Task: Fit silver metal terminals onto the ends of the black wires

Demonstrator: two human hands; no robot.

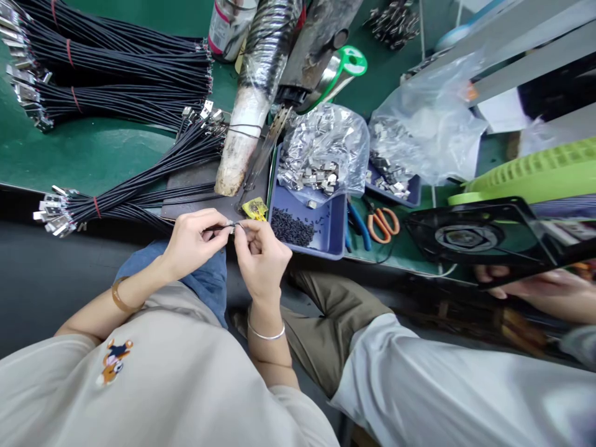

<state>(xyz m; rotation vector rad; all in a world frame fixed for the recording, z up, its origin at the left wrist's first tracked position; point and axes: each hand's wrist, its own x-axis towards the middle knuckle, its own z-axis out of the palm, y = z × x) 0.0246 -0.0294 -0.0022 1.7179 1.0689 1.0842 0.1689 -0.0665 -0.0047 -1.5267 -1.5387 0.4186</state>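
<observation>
Close together at the bench's front edge, both hands work on one black cable. My left hand (197,241) is closed in a pinch on the cable close to its end. A small metal connector (231,228) shows between the two sets of fingertips. My right hand (261,251) pinches at that connector, and a short dark piece shows by its thumb; its exact shape is hidden. Left of the hands lies a bundle of black cables (135,180) with metal plugs, tied with a red band. A blue tray (333,239) with small black tubes (291,226) stands right of my right hand.
Behind the hands are a foil-wrapped duct (270,56), a solder spool (352,61) and a bag of metal shells (326,139). Orange-handled scissors (382,225) and blue-handled pliers (358,225) lie right of the tray. A co-worker's hand (526,282) is beside a black fan (470,236).
</observation>
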